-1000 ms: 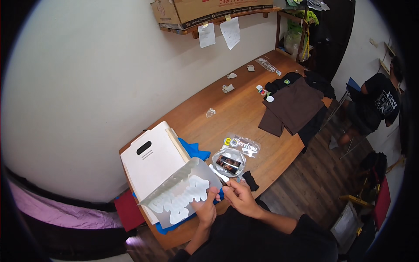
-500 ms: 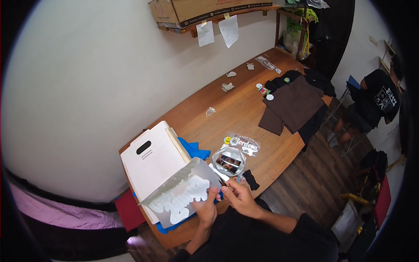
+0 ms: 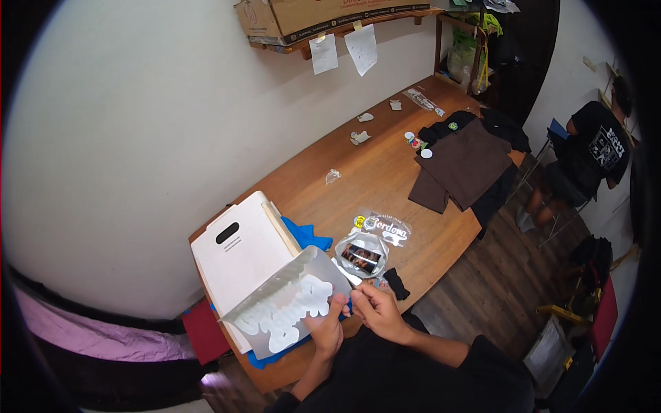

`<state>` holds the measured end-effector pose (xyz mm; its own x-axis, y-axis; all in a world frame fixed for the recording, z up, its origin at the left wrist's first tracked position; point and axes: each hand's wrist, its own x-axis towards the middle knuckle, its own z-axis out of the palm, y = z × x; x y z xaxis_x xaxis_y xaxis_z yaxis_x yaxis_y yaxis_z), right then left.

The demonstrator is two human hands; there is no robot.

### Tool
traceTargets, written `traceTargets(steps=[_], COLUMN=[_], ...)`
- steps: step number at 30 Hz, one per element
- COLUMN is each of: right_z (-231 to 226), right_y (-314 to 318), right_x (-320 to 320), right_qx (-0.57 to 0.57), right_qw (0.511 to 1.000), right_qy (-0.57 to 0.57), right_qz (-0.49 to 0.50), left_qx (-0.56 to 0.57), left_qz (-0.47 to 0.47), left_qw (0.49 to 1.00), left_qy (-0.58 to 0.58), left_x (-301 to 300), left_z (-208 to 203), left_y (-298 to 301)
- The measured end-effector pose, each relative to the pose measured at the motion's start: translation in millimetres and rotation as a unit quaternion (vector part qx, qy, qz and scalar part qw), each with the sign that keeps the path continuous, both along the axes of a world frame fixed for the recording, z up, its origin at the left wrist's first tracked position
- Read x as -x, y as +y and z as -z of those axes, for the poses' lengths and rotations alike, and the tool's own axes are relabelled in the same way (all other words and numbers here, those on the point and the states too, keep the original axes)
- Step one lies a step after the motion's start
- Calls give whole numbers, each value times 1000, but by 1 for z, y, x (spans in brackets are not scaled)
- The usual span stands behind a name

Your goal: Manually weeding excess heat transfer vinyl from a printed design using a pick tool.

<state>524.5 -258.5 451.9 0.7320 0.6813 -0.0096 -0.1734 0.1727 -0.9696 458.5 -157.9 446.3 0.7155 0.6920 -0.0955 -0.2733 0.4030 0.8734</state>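
Note:
My left hand (image 3: pixel 328 330) grips the right edge of a translucent film sheet (image 3: pixel 258 298) that bears a white lettering-shaped print. The sheet is held tilted, over the near end of a white board (image 3: pixel 241 237) with a dark oval slot. Right beside it, my right hand (image 3: pixel 379 313) is closed with fingertips pinched at the sheet's edge. A slim white piece (image 3: pixel 346 271) sticks out beyond those fingertips; what the fingers hold is too small to tell. Just past both hands is a clear plastic bowl (image 3: pixel 342 249) with a dark, shiny phone-like rectangle (image 3: pixel 361 258) in it.
Blue cloth (image 3: pixel 307 235) shows under the board. Further along the wooden table (image 3: pixel 303 175) lie a clear lettered film (image 3: pixel 392 227), torn film scraps (image 3: pixel 359 138) and folded brown cloth (image 3: pixel 468 165). A person in black (image 3: pixel 595 148) sits at the right. A cardboard box (image 3: pixel 330 17) rests on a shelf.
My hands and the sheet have barely moved. The small dark part at my right fingertips shows less now. The person at the right has shifted slightly.

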Motion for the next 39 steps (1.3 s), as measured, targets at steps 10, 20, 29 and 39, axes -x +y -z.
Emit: traceTargets(steps=[10,20,29,39], right_z=[14,19,14,11], right_y=[1,9,12,12], right_x=[5,6,8,9], right_qx=[12,17,-11,-11], right_qw=[999,990,988,983], right_qy=[-28,-122,-125,-139], right_qz=[25,70,93,118], left_qx=[34,95,102,102], left_qz=[-36,-85,-87,-67], left_qw=[999,989,991,990], left_qy=[-16,-74,-26,-73], left_x=[-6,-20,-14,-18], left_z=[-7,-18,-4,-8], left_y=[-4,-21,-22,-26])
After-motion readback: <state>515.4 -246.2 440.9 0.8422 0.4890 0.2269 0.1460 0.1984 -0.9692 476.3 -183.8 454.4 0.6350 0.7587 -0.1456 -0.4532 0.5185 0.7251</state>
